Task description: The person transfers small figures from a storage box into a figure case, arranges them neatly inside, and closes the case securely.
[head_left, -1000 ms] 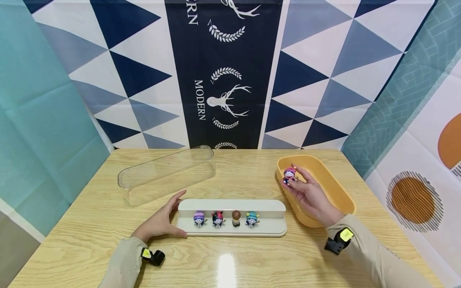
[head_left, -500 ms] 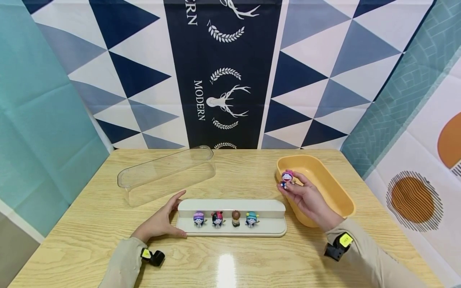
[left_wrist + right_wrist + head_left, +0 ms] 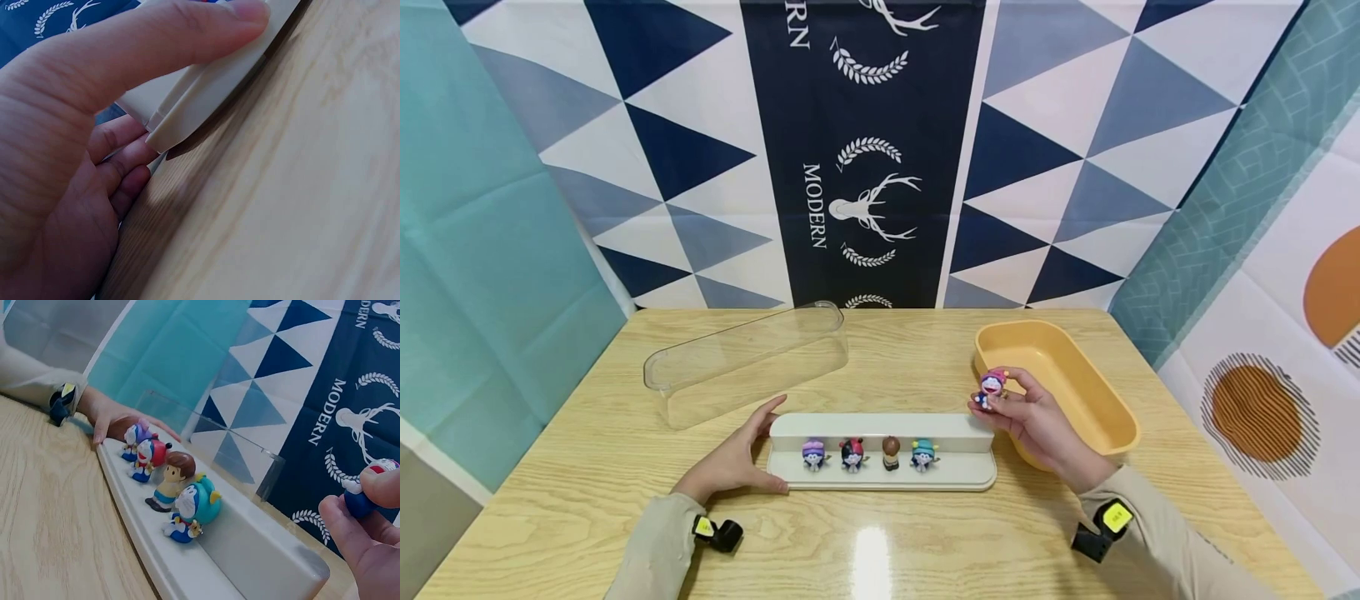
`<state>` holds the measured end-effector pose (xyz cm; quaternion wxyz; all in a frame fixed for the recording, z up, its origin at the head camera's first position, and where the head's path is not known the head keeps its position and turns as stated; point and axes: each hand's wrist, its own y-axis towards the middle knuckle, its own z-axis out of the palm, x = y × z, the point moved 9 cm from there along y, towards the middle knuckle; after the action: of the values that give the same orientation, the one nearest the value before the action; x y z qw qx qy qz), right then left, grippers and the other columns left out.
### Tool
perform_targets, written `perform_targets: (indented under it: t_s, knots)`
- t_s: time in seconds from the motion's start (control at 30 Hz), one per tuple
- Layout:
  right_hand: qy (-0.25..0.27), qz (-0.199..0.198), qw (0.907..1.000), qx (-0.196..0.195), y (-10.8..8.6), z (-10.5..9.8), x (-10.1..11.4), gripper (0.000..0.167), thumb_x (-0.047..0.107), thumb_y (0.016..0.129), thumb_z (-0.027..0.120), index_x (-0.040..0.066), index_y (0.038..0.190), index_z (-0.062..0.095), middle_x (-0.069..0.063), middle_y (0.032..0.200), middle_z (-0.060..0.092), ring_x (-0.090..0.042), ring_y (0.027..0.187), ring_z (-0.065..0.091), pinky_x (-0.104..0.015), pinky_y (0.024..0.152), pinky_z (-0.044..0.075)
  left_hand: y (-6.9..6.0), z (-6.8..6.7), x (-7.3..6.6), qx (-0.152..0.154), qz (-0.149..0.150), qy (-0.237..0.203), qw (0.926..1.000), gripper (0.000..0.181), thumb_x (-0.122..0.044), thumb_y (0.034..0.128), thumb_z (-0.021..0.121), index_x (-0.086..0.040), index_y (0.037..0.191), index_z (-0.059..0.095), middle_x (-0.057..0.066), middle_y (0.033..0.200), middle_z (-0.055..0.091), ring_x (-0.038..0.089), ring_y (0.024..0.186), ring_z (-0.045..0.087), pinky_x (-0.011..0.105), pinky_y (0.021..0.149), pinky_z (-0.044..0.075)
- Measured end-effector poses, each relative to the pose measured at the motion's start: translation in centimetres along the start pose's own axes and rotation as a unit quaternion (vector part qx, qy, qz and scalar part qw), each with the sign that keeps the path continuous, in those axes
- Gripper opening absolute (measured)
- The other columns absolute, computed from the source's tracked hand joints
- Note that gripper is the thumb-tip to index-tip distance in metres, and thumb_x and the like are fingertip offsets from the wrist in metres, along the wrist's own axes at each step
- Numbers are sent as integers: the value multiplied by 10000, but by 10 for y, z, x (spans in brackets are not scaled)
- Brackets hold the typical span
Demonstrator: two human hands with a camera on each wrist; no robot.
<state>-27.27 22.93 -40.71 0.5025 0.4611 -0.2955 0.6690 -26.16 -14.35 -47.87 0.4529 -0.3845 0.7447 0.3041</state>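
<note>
My right hand [image 3: 1043,423] pinches a small figurine [image 3: 992,387] with a pink hat, holding it above the right end of a white stepped display stand [image 3: 880,426]. In the right wrist view, my fingertips partly cover this figurine [image 3: 357,501]. On the stand's lower step several figurines sit in a row: a purple-hatted one [image 3: 814,455], a red-and-black-hatted one [image 3: 852,455], a brown-haired one [image 3: 891,453] and a teal-hatted one [image 3: 923,455]. My left hand [image 3: 733,460] holds the stand's left end, thumb along the front edge and fingers behind it, as the left wrist view shows.
A yellow-orange tub [image 3: 1093,392] stands at the right, behind my right hand. A long clear plastic cover [image 3: 752,367] lies at the back left of the wooden table [image 3: 775,550]. Patterned cloth [image 3: 865,167] hangs behind the table.
My right hand has carried the pink-hatted figurine from over the yellow-orange tub, leftward and nearer, to the stand's right end. The left hand and the stand have stayed in place.
</note>
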Motion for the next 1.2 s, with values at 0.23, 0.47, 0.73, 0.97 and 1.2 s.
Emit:
perform_targets:
  t_s: [0.23,0.47,0.73,0.97,1.2]
  knots:
    - [-925,-4,9957,8,-4,2,-1,342,-130,953,530,146,1146,591,-68,1039,707,-211,964,715,-344,852,544,-1,0,-1,-1,0,2,10000,1275,-130,672,940,-111,1606,73,138,1363,467,183,1197,508,199,1033,330]
    - [-1919,-159,9808,308,-7,11,0,286,-117,918,592,97,1107,590,-59,996,721,-173,928,713,-301,818,558,-1,-1,-3,-6,-18,59,10000,1276,-140,671,943,-100,1604,73,139,1369,466,206,1201,505,202,1035,329]
    - [-2644,-155,9630,507,-9,14,-3,284,-124,886,605,-107,1147,494,-152,1022,736,-142,973,701,-250,817,541,-1,0,-4,-5,-26,33,10000,1279,-135,669,943,-91,1603,71,141,1363,470,198,1197,504,195,1034,322]
    - [-3229,-409,9444,455,-12,15,2,303,-143,843,653,-129,1126,546,-148,1027,685,-120,868,684,-255,758,559,-3,2,-5,-13,-3,-10,10000,1277,-130,669,941,-93,1604,71,139,1359,467,175,1190,506,188,1034,318]
    - [-3446,-763,9326,749,-15,20,1,315,-198,809,662,-120,1098,565,-187,1017,608,-108,816,672,-262,734,567,-3,3,-6,-24,28,-4,10000,1278,-129,668,942,-89,1603,71,139,1353,465,172,1180,509,186,1032,319]
